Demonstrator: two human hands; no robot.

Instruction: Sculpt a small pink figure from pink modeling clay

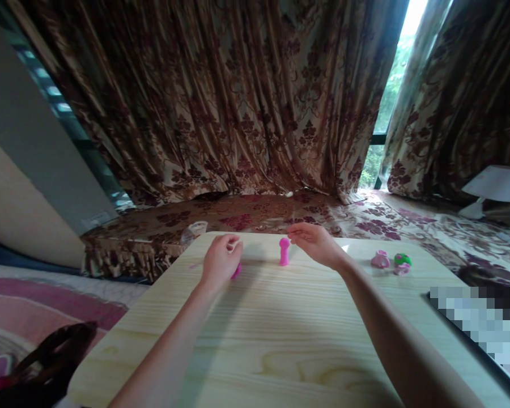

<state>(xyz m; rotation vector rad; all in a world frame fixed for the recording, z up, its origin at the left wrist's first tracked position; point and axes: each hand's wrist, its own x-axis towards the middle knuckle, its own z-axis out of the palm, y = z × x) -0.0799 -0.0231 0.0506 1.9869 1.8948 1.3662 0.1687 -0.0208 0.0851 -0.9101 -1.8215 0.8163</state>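
Note:
A pink clay-like figure (284,253) with a rounded top stands upright on the pale wooden table (255,323), near its far edge. My right hand (317,242) is just right of its top, fingers stretched toward it and slightly apart; I cannot tell whether the fingertips touch it. Left of the figure, my left hand (221,258) is closed, fingers curled and thumb drawn in. What it holds, if anything, is hidden. A magenta lump (237,271) shows at the lower right side of that hand, partly covered by it.
On the table's right side lie a pale pink piece (380,259) and a green-and-pink piece (403,263). A clear container (194,231) is at the far left corner. A dark-edged device (471,334), blurred out, sits at the right edge. Behind are a cloth-covered ledge, curtains and a white lamp (493,184).

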